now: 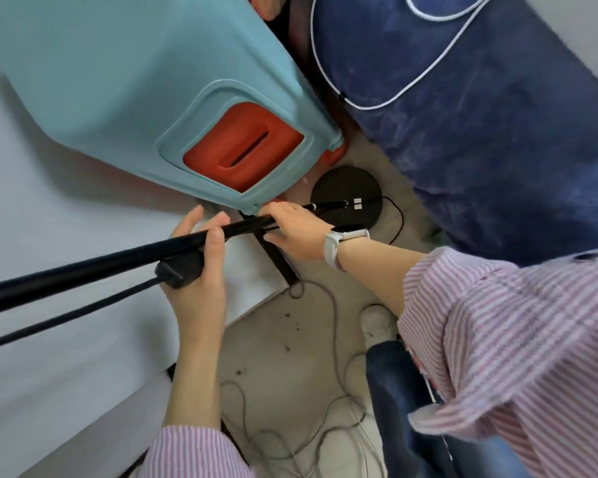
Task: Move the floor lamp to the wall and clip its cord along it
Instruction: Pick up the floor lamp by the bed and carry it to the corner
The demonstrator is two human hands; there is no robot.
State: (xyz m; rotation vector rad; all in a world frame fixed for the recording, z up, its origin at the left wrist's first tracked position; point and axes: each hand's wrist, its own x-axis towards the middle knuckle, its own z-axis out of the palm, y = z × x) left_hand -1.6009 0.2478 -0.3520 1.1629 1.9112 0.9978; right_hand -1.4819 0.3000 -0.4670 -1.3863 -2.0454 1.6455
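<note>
Two hands grip the lamp pole (83, 267). The left hand (197, 263) clenches pole and cord switch (178, 270); the right hand (290, 232), at three o'clock from it, clasps the pole near the round base (346, 191).

Bright, even indoor light with no glare; a soft grey shadow falls on the white surface (49, 208) beneath the teal plastic stool (125, 84). Wide-angle distortion stretches the edges, and the striped sleeve (518, 339) and navy fabric (480, 115) are smeared; detail is slightly soft throughout
</note>
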